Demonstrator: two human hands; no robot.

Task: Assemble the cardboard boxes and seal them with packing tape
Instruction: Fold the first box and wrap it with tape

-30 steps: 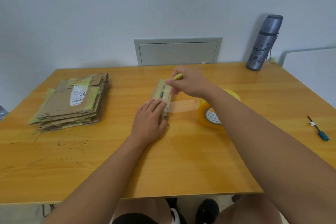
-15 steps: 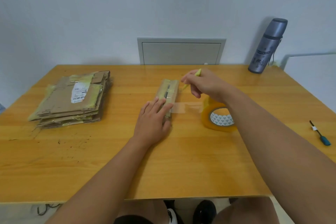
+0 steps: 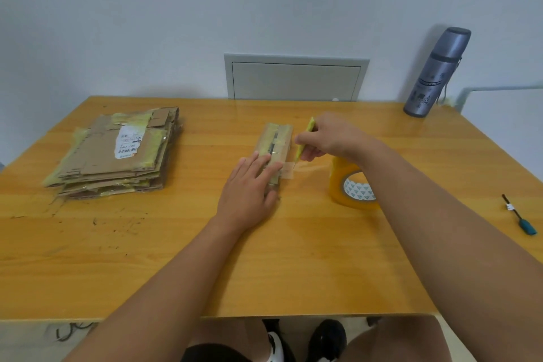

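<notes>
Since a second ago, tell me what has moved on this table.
The right hand, gripping the yellow cutter, has come down beside the small box to the tape strip. The tape roll shows more fully. The left hand still presses the box; the flat cardboard stack is unmoved.

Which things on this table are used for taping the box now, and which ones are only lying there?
In use:
- small cardboard box, pressed by the left hand
- yellow cutter, held by the right hand
- tape roll, its strip running to the box

Lying about:
- stack of flattened boxes
- grey flask
- small blue-tipped tool
</notes>
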